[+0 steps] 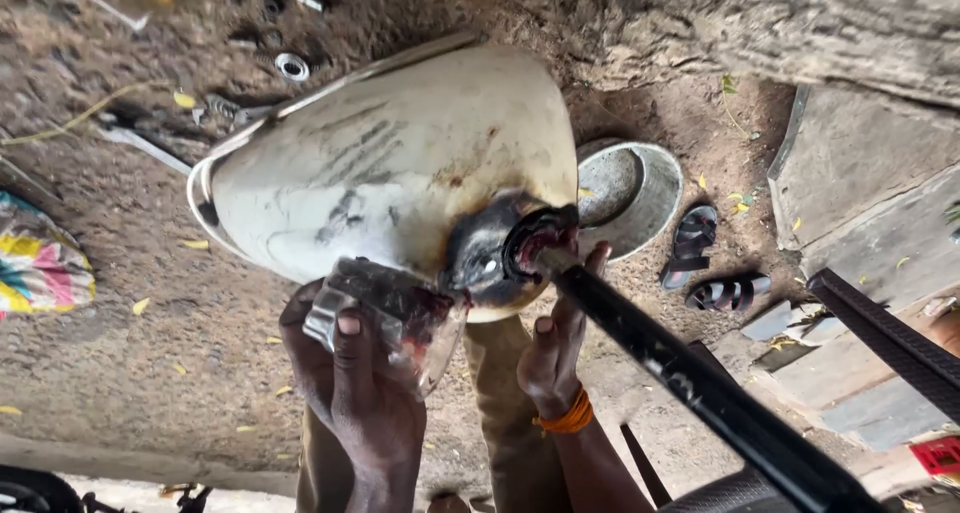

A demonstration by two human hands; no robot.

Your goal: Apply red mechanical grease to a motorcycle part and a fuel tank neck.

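1. While the white shell (390,163) hangs over the dirt floor (120,363), the left hand (350,373) grips a metal bracket (385,308) at its lower edge.
2. The right hand (555,358), fingers curled, holds the black bar (700,388) where it meets the hub (505,253); the bar slants down-right, and this hand is nearer.

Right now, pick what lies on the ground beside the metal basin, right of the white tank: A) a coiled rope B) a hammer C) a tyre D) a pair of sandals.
D: a pair of dark sandals lies on the dirt just right of the basin, past the white tank.
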